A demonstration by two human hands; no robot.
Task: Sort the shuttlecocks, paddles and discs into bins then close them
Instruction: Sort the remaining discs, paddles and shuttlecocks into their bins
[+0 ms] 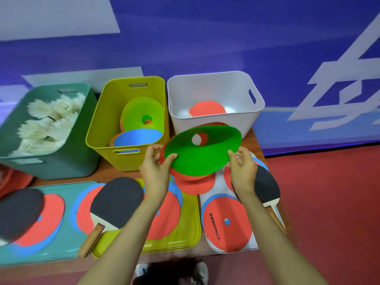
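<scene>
Head: disc (202,157) between left hand (156,171), right hand (243,171)

blue banner (205,38), wooden table (254,138), red floor (329,202)

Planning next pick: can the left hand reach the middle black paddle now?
Likely not yet: left hand and right hand both grip the green disc. The middle black paddle lies uncovered beside the left forearm, so once the hand is free, yes.

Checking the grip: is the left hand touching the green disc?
Touching. The head view shows the left hand pinching the left rim of the green disc, its thumb lying on the disc's surface.
</scene>
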